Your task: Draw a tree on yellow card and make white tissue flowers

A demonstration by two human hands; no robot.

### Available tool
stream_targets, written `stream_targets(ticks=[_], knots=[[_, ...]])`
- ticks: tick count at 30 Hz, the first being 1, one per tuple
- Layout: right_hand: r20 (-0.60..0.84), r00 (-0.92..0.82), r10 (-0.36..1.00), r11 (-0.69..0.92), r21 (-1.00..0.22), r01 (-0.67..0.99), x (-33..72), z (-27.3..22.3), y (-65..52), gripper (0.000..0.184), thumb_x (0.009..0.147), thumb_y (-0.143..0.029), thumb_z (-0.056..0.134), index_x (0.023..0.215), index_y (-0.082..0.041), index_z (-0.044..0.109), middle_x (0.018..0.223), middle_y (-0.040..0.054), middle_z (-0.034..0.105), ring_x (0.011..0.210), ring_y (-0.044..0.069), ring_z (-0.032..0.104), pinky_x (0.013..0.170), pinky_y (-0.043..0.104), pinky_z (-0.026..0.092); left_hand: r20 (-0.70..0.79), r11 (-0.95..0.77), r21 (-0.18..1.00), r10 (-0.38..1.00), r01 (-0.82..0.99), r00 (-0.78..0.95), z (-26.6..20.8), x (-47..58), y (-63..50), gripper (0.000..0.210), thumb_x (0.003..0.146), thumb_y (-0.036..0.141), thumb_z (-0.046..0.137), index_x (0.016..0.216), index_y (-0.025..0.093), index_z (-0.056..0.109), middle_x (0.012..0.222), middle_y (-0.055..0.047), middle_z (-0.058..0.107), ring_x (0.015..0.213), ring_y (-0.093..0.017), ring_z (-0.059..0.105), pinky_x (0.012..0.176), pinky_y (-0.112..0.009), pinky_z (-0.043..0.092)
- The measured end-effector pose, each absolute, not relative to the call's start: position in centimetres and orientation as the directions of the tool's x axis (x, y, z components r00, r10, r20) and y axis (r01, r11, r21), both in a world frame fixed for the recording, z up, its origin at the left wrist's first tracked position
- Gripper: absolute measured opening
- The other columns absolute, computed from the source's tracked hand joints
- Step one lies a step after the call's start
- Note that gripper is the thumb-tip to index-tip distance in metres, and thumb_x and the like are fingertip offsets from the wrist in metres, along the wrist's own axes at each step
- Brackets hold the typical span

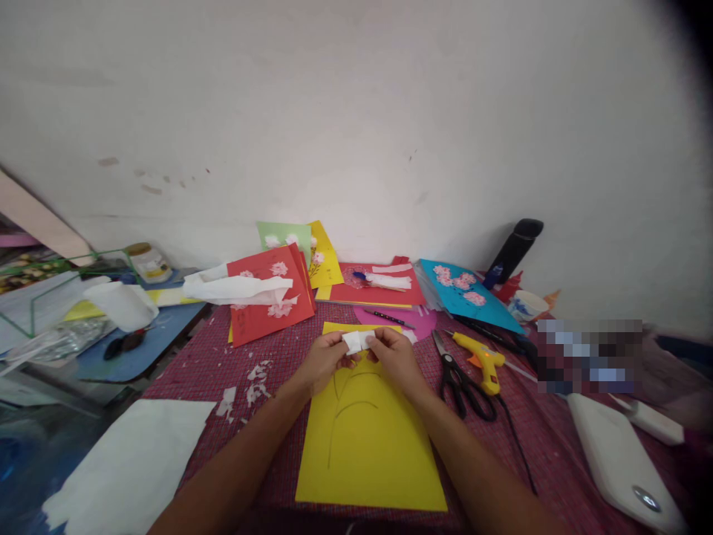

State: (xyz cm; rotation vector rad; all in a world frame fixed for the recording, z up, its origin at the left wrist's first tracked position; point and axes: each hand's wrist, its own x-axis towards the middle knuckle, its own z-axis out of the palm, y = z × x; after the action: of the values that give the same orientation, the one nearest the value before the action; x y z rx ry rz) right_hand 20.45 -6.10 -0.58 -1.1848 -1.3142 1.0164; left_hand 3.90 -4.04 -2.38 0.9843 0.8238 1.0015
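Note:
Between my two hands is a small folded piece of white tissue paper (358, 341). My left hand (327, 360) pinches its left end, and my right hand (396, 358) pinches the right end. Both hands are above the upper part of a yellow sheet (370, 453), which has curved pencil lines drawn on it. Beyond the sheet a dark pen (390, 319) lies across a pink paper shape (426, 324). Black-handled scissors (460, 383) and a yellow glue gun (483, 360) lie to the right of my right hand.
Cards with tissue flowers, one red (267, 297) and one blue (471, 293), lean near the wall. White tissue sheets (134, 461) lie at the left front, a tissue roll (122, 305) behind them. A white power bank-like device (624, 461) is at the right; a black bottle (515, 249) stands behind.

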Motion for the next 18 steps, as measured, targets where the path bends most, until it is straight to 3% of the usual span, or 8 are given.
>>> stream_targets(ticks=[10,13,18], knots=[[0.142,0.077,0.987,0.127,-0.976,0.179,21.1,-1.5,-5.4,0.024,0.083,-0.039,0.052,0.071,-0.02,0.061,0.054,-0.0025,0.057,0.048,0.014,0.05,0.047,0.024,0.036,-0.136,0.22,0.94,0.943,-0.26,0.305,-2.5,3.8,-3.9,0.025,0.074,0.023,0.068,0.096,0.01,0.068,0.089,-0.011,0.07,0.061,-0.012,0.064,0.051,-0.021,0.047],[0.167,0.092,0.982,0.125,-0.928,0.352,21.9,-1.5,-5.0,0.024,0.083,-0.037,0.052,0.07,-0.019,0.063,0.053,-0.0023,0.056,0.048,0.014,0.049,0.048,0.024,0.033,-0.157,0.224,0.941,0.953,-0.252,0.26,-2.3,3.8,-3.9,0.023,0.074,0.022,0.068,0.093,0.01,0.067,0.087,-0.01,0.069,0.062,-0.013,0.065,0.051,-0.02,0.047],[0.236,0.005,0.972,0.175,-0.733,0.657,22.8,-1.6,-4.7,0.023,0.08,-0.028,0.054,0.061,-0.019,0.063,0.062,0.0017,0.064,0.057,0.016,0.054,0.052,0.026,0.029,-0.173,0.232,0.94,0.955,-0.249,0.24,-2.1,3.7,-3.9,0.023,0.072,0.024,0.07,0.089,0.01,0.066,0.084,-0.01,0.069,0.062,-0.014,0.065,0.05,-0.021,0.047]])
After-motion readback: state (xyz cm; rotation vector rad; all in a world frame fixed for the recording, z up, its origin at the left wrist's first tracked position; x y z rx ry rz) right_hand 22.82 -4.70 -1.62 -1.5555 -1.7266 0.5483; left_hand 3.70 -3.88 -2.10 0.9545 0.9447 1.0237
